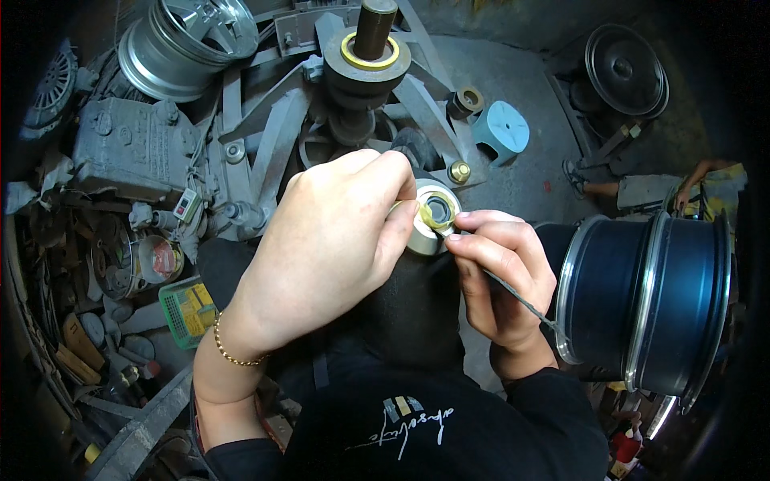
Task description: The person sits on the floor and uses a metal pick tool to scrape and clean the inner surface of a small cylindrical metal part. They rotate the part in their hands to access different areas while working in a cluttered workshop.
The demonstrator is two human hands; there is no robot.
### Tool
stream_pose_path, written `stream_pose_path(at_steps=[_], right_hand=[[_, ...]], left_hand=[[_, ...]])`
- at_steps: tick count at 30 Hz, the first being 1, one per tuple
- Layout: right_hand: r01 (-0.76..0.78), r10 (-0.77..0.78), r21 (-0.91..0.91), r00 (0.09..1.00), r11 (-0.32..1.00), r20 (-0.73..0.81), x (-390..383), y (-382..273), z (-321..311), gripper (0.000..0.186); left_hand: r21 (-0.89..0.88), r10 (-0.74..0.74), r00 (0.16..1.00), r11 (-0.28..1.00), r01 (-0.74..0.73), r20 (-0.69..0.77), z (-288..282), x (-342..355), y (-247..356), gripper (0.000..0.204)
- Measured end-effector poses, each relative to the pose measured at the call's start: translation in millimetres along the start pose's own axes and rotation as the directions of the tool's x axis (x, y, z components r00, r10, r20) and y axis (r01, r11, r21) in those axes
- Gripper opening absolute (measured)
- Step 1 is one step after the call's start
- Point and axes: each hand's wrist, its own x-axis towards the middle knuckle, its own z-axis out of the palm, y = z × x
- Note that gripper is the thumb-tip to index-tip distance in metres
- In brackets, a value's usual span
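Note:
In front of my chest is a cream-coloured ring-shaped piece (423, 238) with a yellowish band (437, 218) around its dark round opening. My left hand (337, 216) reaches over from the left, thumb and forefinger pinched together at the ring's left edge. What lies between those fingertips is mostly hidden. On the other side, my right hand (505, 268) has its fingertips at the ring's right edge, pinching a thin grey strip (520, 295). The strip's loose end trails down to the right past my palm. What bears the ring from below cannot be made out clearly.
Ahead stands a metal machine with a threaded shaft (374, 30) and yellow ring (370, 52). A silver wheel rim (172, 56) is at far left, a blue-black rim (609, 297) close at right. Beyond are a light-blue stool (504, 128), a green basket (178, 317) and another person's leg (601, 189).

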Motion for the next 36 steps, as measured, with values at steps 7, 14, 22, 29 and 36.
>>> stream_pose_path(at_steps=[7, 14, 22, 29, 36], right_hand=[[-0.04, 0.043, 0.111, 0.999, 0.993, -0.023, -4, -1, -3, 0.025], [-0.034, 0.037, 0.081, 0.998, 0.996, -0.044, -7, 3, 2, 0.026], [0.01, 0.007, 0.182, 0.995, 0.983, -0.095, -13, 14, 3, 0.021], [0.019, 0.028, 0.318, 0.99, 0.948, -0.141, -17, 21, 4, 0.019], [0.067, -0.028, 0.333, 0.992, 0.94, -0.12, -16, 19, 6, 0.019]], left_hand=[[-0.021, 0.039, 0.999, 0.999, -0.039, 0.004, -2, 2, -3, 0.009], [-0.037, 0.037, 0.999, 0.999, -0.038, -0.022, 1, 1, -8, 0.017], [-0.238, 0.118, 0.967, 0.969, -0.063, 0.225, -12, 6, -19, 0.067], [-0.226, 0.085, 0.988, 0.973, -0.054, 0.132, 8, -8, -19, 0.084], [0.026, 0.03, 0.986, 0.999, -0.026, -0.163, 36, -31, 0, 0.079]])
